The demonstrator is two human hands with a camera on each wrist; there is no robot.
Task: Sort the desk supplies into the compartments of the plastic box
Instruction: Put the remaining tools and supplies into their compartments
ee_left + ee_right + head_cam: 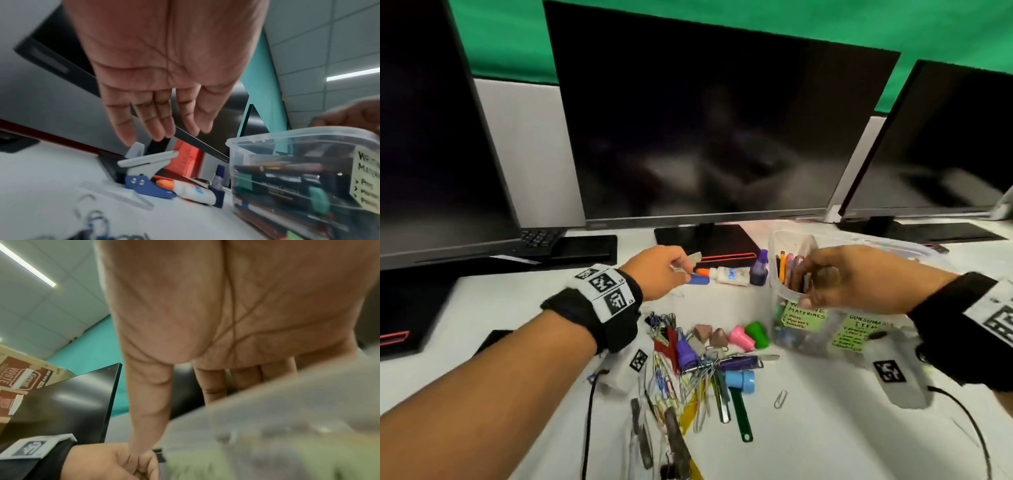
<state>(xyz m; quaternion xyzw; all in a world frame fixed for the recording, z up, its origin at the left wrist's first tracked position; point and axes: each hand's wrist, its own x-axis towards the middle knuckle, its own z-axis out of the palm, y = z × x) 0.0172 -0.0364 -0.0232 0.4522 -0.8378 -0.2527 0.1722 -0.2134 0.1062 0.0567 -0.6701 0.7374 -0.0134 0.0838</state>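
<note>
My left hand [657, 274], fingers nearly straight and close together, reaches down onto the grey lever of the punch [147, 172], which sits on the worktop [825, 428] just under my fingertips; whether they touch it I cannot tell. Just beyond the punch lie a glue bottle [729, 275] and an ink bottle [759, 269]. My right hand [839, 277] curls over the near rim of the box [287, 162], thumb outside, fingers inside the pen compartment, steadying it. The pile [688, 363] of clips and caps lies near my left wrist, unsorted.

Risks, as I judge them: the lever is sprung and sloped, so a flat touch may slip or tip the punch into the glue bottle. A hasty lift could roll that bottle against the ink. Fingers inside the box may block the drop.
</note>
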